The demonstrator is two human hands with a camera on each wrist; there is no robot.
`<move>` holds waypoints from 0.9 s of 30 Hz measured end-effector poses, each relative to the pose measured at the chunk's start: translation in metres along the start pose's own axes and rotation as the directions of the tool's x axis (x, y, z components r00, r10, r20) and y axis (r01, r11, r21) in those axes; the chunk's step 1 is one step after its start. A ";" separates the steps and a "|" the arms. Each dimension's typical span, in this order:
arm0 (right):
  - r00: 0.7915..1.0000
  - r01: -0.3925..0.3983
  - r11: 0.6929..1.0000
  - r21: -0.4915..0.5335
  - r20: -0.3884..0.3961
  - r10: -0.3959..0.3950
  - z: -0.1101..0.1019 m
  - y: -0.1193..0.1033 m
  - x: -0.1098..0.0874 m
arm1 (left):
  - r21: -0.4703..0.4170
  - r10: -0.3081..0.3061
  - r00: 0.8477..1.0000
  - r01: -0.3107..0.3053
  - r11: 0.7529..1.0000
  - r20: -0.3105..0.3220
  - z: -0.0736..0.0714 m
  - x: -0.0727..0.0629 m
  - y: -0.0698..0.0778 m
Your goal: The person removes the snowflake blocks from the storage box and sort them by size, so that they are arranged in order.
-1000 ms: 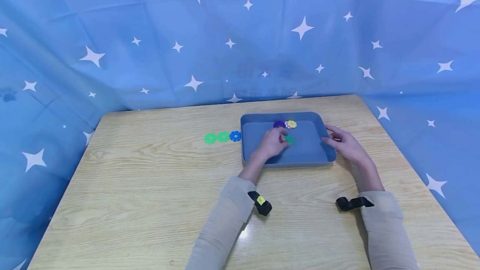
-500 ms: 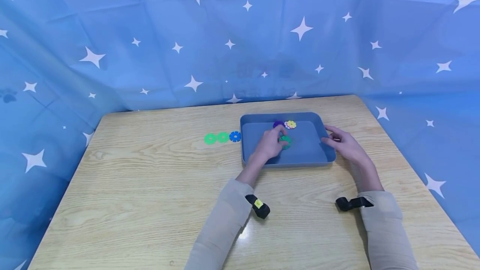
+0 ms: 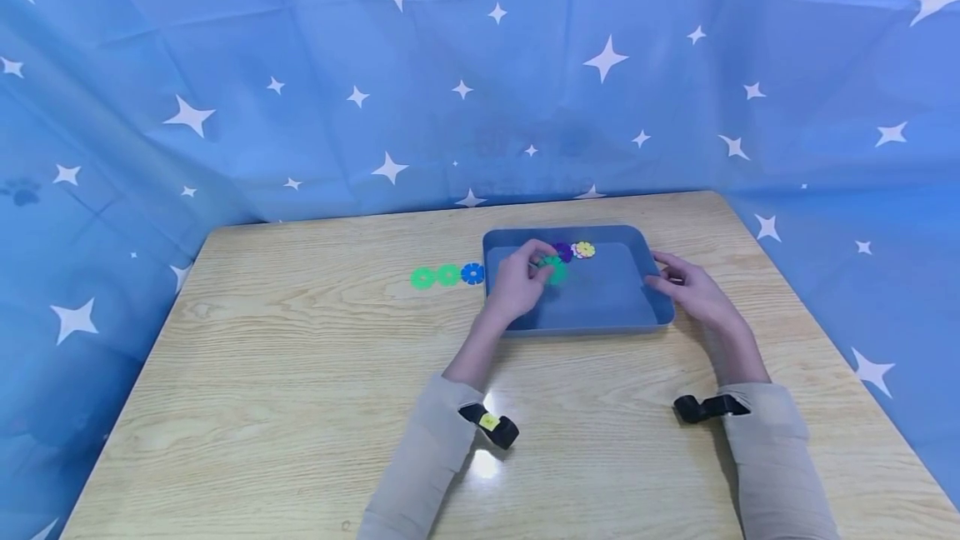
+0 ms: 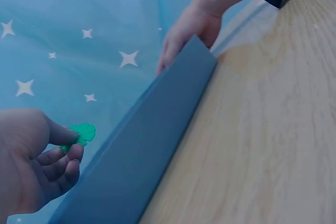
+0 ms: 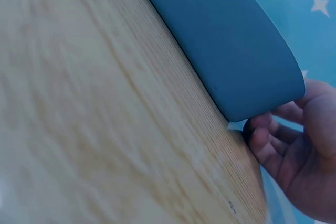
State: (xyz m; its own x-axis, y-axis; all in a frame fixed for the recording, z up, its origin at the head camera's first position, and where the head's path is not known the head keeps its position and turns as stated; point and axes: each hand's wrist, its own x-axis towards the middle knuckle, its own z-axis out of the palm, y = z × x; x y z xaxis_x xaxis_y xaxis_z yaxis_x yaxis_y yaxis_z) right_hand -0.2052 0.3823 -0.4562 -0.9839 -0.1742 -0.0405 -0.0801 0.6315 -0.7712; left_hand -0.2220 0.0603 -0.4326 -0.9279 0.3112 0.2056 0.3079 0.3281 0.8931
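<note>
My left hand [image 3: 516,288] is over the left half of a blue-grey tray [image 3: 603,300] and pinches a green snowflake disc [image 3: 557,272] between thumb and fingers. The left wrist view shows this green disc [image 4: 84,131] above the tray wall. At the tray's right end, my right hand [image 3: 696,292] grips the rim, thumb on the inner side and fingers outside. Inside the tray by its back wall lie a purple disc [image 3: 564,252] and a yellow disc [image 3: 585,249], with a pale disc partly hidden between them.
Left of the tray, a blue disc [image 3: 472,273] and two green discs, one in the middle [image 3: 448,275] and one outermost [image 3: 423,277], lie in a row on the wooden table [image 3: 300,373]. A blue star-patterned curtain [image 3: 315,65] hangs behind.
My left hand has lifted the green disc from the tray's middle and moved left and slightly back with it. The right hand stays on the rim.
</note>
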 end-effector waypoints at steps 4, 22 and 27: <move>1.000 -0.006 1.000 -0.004 0.001 0.006 0.000 0.000 0.000 | -0.034 0.011 0.999 -0.012 0.999 -0.030 -0.014 -0.003 0.000; 1.000 -0.005 1.000 -0.010 0.001 0.005 -0.001 0.000 0.000 | -0.077 -0.095 0.983 0.084 0.993 -0.158 -0.077 -0.023 -0.023; 1.000 -0.006 1.000 -0.016 -0.002 0.006 0.000 -0.001 -0.001 | -0.071 -0.131 0.974 0.119 0.990 -0.184 -0.096 -0.029 -0.039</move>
State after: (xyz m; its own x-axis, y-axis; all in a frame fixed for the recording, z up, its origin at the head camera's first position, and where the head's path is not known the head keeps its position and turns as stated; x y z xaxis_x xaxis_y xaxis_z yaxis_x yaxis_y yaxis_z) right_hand -0.2046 0.3818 -0.4555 -0.9846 -0.1690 -0.0441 -0.0766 0.6444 -0.7608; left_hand -0.2267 -0.0473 -0.4347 -0.9828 0.0963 0.1573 0.1793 0.2991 0.9372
